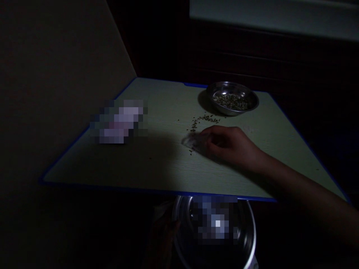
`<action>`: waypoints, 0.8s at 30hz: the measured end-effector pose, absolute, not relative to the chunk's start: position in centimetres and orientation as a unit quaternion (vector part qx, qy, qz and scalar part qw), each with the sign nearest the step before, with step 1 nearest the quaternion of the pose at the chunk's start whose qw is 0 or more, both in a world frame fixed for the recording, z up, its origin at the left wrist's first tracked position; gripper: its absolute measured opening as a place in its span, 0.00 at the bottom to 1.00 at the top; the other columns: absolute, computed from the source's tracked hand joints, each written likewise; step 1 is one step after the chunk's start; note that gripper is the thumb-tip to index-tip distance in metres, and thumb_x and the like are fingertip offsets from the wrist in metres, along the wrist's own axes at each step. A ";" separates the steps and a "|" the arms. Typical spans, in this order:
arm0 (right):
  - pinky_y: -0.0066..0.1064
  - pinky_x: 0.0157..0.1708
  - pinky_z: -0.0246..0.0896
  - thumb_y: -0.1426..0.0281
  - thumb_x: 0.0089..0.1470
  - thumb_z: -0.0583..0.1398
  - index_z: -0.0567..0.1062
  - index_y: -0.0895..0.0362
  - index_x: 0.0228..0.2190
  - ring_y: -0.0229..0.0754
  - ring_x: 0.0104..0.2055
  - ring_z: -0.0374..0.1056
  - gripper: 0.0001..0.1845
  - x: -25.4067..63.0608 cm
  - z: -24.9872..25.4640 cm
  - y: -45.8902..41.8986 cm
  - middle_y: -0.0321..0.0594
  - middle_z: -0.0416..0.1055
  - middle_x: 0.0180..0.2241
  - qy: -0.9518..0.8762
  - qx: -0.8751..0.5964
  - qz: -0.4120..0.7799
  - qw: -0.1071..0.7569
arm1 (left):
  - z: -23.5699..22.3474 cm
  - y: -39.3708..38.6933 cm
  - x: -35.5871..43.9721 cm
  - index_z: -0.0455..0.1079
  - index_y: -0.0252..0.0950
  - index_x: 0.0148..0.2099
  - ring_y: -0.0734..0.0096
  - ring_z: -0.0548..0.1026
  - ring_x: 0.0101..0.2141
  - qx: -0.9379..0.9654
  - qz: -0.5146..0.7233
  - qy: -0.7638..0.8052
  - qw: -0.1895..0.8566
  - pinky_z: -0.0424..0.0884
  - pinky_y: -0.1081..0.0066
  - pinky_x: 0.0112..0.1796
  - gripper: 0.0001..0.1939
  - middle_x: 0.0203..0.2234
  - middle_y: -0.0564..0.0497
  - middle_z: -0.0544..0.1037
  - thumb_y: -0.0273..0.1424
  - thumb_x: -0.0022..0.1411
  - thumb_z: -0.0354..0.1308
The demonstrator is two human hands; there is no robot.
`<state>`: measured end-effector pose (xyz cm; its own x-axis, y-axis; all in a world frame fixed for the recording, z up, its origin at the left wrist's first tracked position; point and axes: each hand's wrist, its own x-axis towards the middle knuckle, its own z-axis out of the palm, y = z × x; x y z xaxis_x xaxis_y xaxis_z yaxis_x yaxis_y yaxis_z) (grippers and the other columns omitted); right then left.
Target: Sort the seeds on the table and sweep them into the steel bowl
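Observation:
My right hand (228, 144) is closed on a clear, see-through piece (193, 141), motion-blurred and pressed low on the pale table (117, 170). Whether it is a plastic sheet or a small container I cannot tell. Small dark seeds or grains (209, 118) lie scattered around and beyond it. Below the table's front edge, my left hand (165, 235), very dim, grips the left rim of a shiny metal bowl (252, 239). The inside of this bowl is partly masked by pixelation.
A steel bowl (231, 99) of similar grains stands near the table's far right edge. At the left lies a pixelated pale object (120, 121). The table has a blue edge, with a wall (56, 74) at its left. The room is very dark.

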<state>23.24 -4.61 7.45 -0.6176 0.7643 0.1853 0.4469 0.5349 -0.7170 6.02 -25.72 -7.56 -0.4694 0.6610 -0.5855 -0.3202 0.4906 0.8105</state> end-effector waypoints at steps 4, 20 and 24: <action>0.27 0.31 0.60 0.74 0.53 0.57 0.75 0.61 0.43 0.35 0.30 0.68 0.15 22.7 7.7 -5.0 0.39 0.75 0.33 -0.874 -0.305 0.318 0.205 | -7.6 -25.8 6.0 0.73 0.32 0.36 0.67 0.77 0.36 0.151 0.478 0.684 0.530 0.72 0.61 0.40 0.08 0.33 0.51 0.79 0.33 0.57 0.62; 0.27 0.24 0.56 0.69 0.52 0.58 0.71 0.59 0.39 0.37 0.24 0.67 0.12 25.1 9.0 -5.0 0.36 0.72 0.25 -0.841 -0.420 0.300 0.162 | -5.2 -24.5 6.3 0.78 0.37 0.26 0.48 0.77 0.41 0.120 0.505 0.683 0.514 0.71 0.60 0.41 0.12 0.31 0.48 0.82 0.34 0.35 0.70; 0.26 0.24 0.56 0.69 0.52 0.58 0.71 0.58 0.39 0.36 0.25 0.68 0.11 24.6 8.5 -5.5 0.35 0.72 0.26 -0.842 -0.399 0.336 0.140 | -4.8 -24.2 6.2 0.78 0.37 0.28 0.47 0.76 0.44 0.118 0.508 0.673 0.525 0.71 0.61 0.43 0.11 0.33 0.48 0.82 0.33 0.36 0.69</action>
